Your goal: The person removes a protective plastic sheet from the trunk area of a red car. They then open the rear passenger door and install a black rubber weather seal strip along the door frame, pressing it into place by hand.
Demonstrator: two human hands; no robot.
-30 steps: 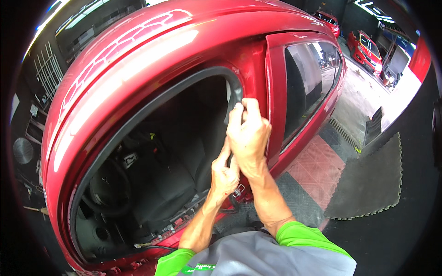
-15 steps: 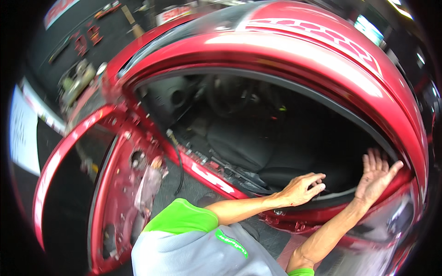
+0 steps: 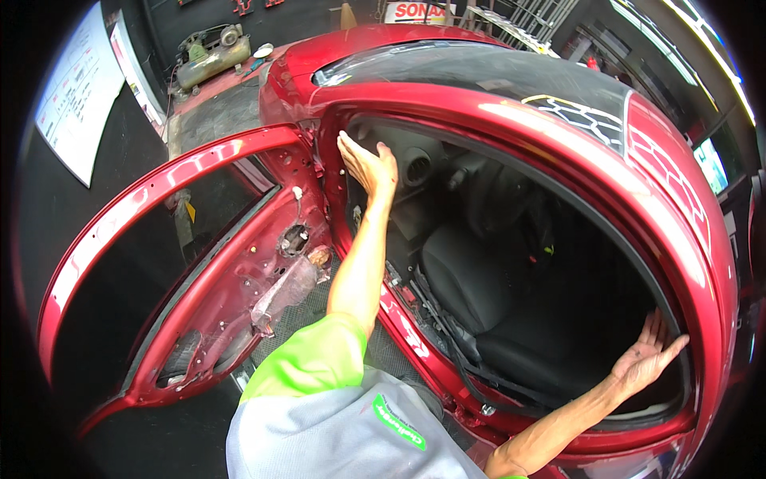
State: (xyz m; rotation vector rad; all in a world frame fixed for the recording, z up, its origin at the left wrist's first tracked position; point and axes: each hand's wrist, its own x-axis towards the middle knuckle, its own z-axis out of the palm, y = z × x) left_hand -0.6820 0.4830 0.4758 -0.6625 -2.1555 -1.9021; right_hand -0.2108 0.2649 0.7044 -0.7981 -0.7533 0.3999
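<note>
Both my arms reach into the front doorway of a red car [image 3: 511,112]. My left hand [image 3: 371,166] is raised with fingers stretched out, beside the front pillar near the hinge side of the opening. My right hand [image 3: 648,358] lies at the rear edge of the doorway, palm showing and thumb spread, its fingertips partly hidden in shadow behind the frame edge. It is close to the black rubber door seal [image 3: 630,247] that runs along the opening. Neither hand holds anything.
At left the red door [image 3: 231,311] stands swung out, its inner trim off and bare metal showing. A dark seat [image 3: 471,279] is inside the car. Beyond the door are an air compressor [image 3: 214,62] and a whiteboard [image 3: 84,96] on a black wall.
My left hand has swung from the lower door sill up and left to the front pillar. My right hand stays near the rear edge. The view has turned leftward.
</note>
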